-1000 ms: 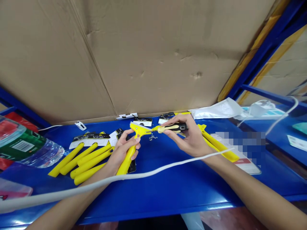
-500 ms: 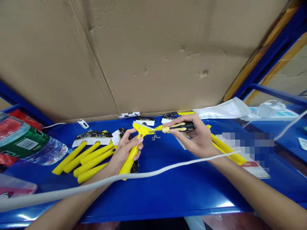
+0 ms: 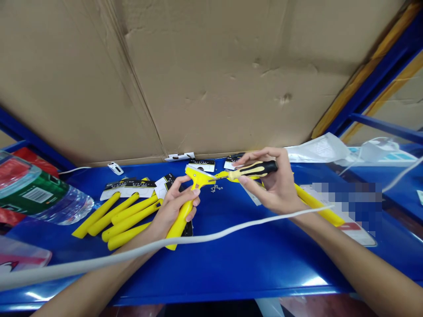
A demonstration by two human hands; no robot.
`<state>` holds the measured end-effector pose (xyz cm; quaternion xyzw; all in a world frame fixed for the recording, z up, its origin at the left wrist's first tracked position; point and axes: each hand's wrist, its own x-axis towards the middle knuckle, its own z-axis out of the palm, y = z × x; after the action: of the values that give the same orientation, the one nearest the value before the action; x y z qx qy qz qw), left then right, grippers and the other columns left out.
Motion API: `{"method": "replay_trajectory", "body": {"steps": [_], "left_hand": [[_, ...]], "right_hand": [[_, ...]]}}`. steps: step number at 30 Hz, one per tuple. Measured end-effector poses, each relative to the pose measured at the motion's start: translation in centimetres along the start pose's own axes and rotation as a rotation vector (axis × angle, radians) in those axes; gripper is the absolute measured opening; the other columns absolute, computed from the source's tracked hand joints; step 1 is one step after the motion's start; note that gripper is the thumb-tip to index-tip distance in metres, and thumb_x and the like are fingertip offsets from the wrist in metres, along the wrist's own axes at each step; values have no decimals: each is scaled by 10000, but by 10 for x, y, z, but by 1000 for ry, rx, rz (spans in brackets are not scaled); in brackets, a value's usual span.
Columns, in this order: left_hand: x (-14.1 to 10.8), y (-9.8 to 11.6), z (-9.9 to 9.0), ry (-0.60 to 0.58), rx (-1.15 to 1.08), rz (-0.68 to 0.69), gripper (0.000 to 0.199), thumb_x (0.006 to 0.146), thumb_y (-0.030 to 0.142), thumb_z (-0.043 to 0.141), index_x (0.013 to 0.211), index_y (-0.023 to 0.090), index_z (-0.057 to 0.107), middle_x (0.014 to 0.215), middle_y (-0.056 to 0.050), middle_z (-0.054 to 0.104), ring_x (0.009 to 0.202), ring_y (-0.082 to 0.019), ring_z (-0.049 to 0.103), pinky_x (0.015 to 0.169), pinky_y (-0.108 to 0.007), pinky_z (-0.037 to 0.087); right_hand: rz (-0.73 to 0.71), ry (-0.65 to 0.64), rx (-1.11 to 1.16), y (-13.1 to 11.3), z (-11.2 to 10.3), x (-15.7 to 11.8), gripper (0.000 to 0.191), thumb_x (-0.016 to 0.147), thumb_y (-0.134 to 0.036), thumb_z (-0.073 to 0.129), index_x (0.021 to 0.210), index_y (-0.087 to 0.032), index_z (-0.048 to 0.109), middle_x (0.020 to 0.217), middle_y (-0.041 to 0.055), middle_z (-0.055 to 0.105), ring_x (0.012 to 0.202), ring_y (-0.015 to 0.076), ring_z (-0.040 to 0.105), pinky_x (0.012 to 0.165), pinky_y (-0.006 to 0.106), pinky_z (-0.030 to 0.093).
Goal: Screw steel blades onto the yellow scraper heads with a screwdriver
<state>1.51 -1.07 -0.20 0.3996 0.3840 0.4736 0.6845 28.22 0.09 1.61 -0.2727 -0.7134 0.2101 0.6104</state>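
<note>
My left hand [image 3: 178,202] is wrapped round the handle of a yellow scraper [image 3: 181,220], its wide head tilted up. In my right hand [image 3: 276,185] is a screwdriver [image 3: 254,170] with a cream and black handle, held nearly level. The screwdriver's tip points left and meets or nearly meets the right side of the scraper head; exact contact is too small to tell. Small metal screws or nuts [image 3: 215,188] lie on the blue surface [image 3: 224,264] just beyond the tools.
Several yellow handles [image 3: 127,215] and black-and-white cards [image 3: 128,189] lie at left, beside a water bottle [image 3: 39,189]. More yellow pieces [image 3: 319,206] lie at right. A white cable [image 3: 211,238] crosses in front. Cardboard [image 3: 211,79] stands behind.
The fingers of my right hand have loosened and shifted on the screwdriver handle, and its shaft slopes a little more. The view has moved slightly. My left hand keeps its hold on the scraper.
</note>
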Motion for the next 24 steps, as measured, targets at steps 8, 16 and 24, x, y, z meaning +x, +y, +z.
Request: {"method": "replay_trajectory", "body": {"steps": [8,16,24], "left_hand": [[-1,0,2,-14,54,-22,652,773,360,935,1203,285,451,675,87,615,354,-87,508,345,-158,311],[1,-1,2,19,29,-15,667,753,341,945,1213,282,466,691,87,600,364,-73,484,358,-164,305],[-3,0,3,4,29,-6,619,803,316,923,1226,291,470,685,76,610,395,-80,505,388,-154,332]], "right_hand": [[-1,10,-68,-1,0,-1,491,903,-272,887,1273,-281,564,1115,64,797,1041,246,819,883,381,700],[-38,18,-96,6,0,-4,425,909,-258,883,1214,-267,588,1049,44,801,979,234,823,871,382,690],[-115,-37,-132,-4,-1,-2,405,899,-215,885,1206,-278,630,1072,51,792,1005,240,802,907,415,679]]}}
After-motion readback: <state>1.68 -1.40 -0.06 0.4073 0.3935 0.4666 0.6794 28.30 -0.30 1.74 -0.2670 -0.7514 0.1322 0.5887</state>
